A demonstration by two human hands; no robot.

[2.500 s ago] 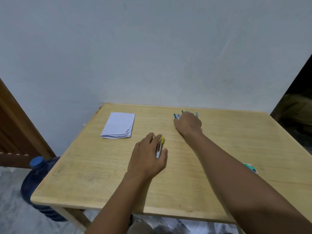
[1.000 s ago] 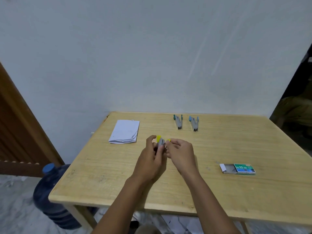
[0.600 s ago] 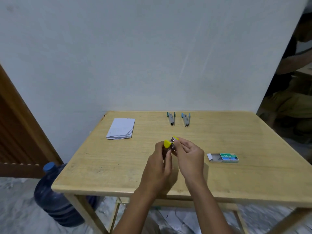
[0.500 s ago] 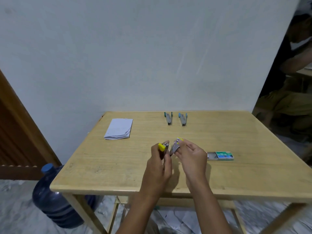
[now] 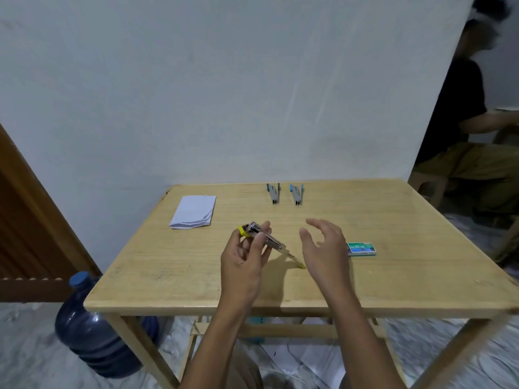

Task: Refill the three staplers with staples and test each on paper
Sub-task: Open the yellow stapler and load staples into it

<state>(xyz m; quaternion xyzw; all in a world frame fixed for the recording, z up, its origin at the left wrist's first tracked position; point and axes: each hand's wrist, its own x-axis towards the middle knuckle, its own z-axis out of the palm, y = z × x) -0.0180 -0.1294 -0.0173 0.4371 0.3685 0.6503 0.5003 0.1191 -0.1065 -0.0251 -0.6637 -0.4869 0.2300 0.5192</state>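
Observation:
My left hand [image 5: 243, 259] holds a yellow stapler [image 5: 271, 242] above the table's middle, swung open so its long arm slopes down to the right with the yellow tip low. My right hand [image 5: 325, 248] hovers just right of it, fingers spread and holding nothing. A green staple box [image 5: 361, 248] lies on the wooden table [image 5: 407, 265] right of that hand. A green stapler [image 5: 273, 194] and a blue stapler [image 5: 296, 194] lie side by side near the far edge. Folded white paper [image 5: 193, 212] lies at the far left.
A blue water jug [image 5: 92, 329] stands on the floor by the table's left front leg. A wooden door [image 5: 25, 220] is at the left. Another person [image 5: 477, 130] sits beyond the table's right side. Loose papers lie on the floor under the table.
The yellow stapler has been swung fully open. My right hand has let go of it and moved right with fingers spread. The view has pulled back from the table.

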